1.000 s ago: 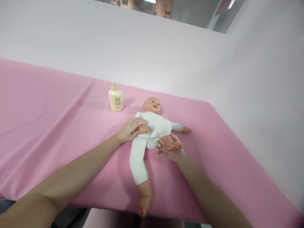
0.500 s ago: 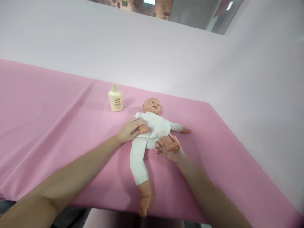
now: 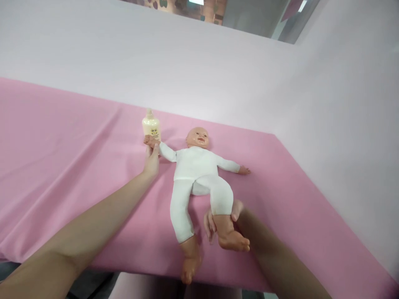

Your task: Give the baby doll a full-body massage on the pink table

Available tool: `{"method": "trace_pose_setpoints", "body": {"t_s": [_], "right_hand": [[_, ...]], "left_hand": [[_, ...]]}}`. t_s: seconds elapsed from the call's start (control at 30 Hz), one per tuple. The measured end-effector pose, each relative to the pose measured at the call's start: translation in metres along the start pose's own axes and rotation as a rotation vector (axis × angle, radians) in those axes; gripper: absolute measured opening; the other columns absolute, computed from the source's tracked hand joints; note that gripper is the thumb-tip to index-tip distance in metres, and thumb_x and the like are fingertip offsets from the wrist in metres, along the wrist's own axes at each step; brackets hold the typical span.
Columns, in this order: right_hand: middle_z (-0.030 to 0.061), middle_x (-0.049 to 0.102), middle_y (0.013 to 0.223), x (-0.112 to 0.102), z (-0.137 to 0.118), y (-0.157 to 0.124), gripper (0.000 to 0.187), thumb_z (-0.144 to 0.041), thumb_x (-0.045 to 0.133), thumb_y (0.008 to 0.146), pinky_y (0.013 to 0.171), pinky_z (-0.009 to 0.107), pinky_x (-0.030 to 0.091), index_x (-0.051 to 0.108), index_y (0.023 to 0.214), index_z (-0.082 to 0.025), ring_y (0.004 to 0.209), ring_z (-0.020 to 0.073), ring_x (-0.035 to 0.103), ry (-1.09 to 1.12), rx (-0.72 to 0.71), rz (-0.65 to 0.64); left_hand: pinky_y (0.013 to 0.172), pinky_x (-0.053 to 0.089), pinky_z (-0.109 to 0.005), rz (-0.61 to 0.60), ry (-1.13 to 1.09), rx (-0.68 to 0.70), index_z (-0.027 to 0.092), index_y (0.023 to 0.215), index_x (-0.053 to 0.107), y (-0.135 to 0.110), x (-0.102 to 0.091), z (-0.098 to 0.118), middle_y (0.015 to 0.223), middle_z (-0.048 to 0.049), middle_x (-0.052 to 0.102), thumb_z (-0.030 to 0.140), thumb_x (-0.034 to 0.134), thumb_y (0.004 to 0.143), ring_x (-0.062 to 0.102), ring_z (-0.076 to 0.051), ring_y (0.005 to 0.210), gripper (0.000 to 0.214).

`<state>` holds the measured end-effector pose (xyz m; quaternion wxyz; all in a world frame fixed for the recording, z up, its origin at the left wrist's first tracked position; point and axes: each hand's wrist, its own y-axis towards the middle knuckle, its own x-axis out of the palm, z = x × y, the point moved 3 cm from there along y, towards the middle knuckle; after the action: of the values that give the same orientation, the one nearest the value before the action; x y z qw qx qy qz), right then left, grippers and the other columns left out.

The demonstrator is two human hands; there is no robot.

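Note:
A baby doll [image 3: 196, 168] in a white suit lies on its back on the pink cloth [image 3: 77, 166], head toward the wall. My left hand [image 3: 151, 160] pinches the doll's small hand and holds that arm stretched out to the left, close to a cream bottle [image 3: 151, 126]. My right hand [image 3: 218, 220] is wrapped round the doll's lower leg, just above the bare foot, with the leg drawn straight toward me. The doll's other leg lies flat, its foot at the cloth's near edge. Its other arm rests out to the right.
The cream bottle stands upright behind my left hand near the pale wall [image 3: 199, 62]. A second pale wall [image 3: 349, 124] closes the right side. The cloth's near edge [image 3: 149, 270] runs just below the doll's feet.
My left hand has pulled the doll's arm from its chest out to the left toward the bottle. My right hand has drawn the bent leg down and straight toward me.

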<state>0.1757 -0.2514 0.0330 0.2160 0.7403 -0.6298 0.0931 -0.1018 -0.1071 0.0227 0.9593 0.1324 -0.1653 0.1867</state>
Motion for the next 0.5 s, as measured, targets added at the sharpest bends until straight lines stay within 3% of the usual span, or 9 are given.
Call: {"method": "trace_pose_setpoints", "body": {"t_s": [0.1, 0.23, 0.33, 0.5], "right_hand": [[0.0165, 0.069, 0.12, 0.004, -0.004, 0.004, 0.047, -0.032, 0.077, 0.082, 0.104, 0.038, 0.053, 0.065, 0.12, -0.007, 0.12, 0.0302, 0.067, -0.054, 0.114, -0.175], [0.0121, 0.074, 0.112, 0.005, -0.002, 0.004, 0.031, -0.027, 0.08, 0.084, 0.109, 0.031, 0.05, 0.069, 0.106, -0.009, 0.124, 0.0292, 0.066, -0.185, 0.406, -0.095], [0.0086, 0.075, 0.101, 0.007, -0.002, 0.004, 0.026, -0.028, 0.079, 0.084, 0.108, 0.03, 0.051, 0.068, 0.101, -0.011, 0.122, 0.028, 0.068, -0.187, 0.431, -0.099], [0.0067, 0.075, 0.1, 0.007, -0.008, 0.012, 0.018, -0.022, 0.075, 0.086, 0.113, 0.031, 0.047, 0.068, 0.1, -0.013, 0.121, 0.0262, 0.069, -0.212, 0.371, -0.17]], "left_hand": [[0.105, 0.052, -0.035, 0.103, -0.094, -0.139, 0.025, 0.129, 0.056, 0.004, -0.006, -0.006, 0.141, -0.0081, 0.062, 0.048, 0.051, 0.103, 0.06, -0.023, 0.132, 0.035], [0.106, 0.049, -0.032, 0.113, -0.137, -0.176, 0.019, 0.13, 0.053, 0.005, -0.006, -0.006, 0.139, -0.0099, 0.062, 0.043, 0.044, 0.107, 0.06, -0.021, 0.129, 0.034], [0.103, 0.049, -0.031, 0.105, -0.105, -0.156, 0.016, 0.133, 0.05, 0.005, -0.004, -0.004, 0.141, -0.012, 0.06, 0.041, 0.041, 0.108, 0.059, -0.021, 0.128, 0.037], [0.104, 0.05, -0.032, 0.092, -0.071, -0.146, 0.015, 0.135, 0.049, 0.005, -0.004, -0.005, 0.141, -0.0144, 0.06, 0.044, 0.041, 0.108, 0.06, -0.022, 0.128, 0.04]]}}
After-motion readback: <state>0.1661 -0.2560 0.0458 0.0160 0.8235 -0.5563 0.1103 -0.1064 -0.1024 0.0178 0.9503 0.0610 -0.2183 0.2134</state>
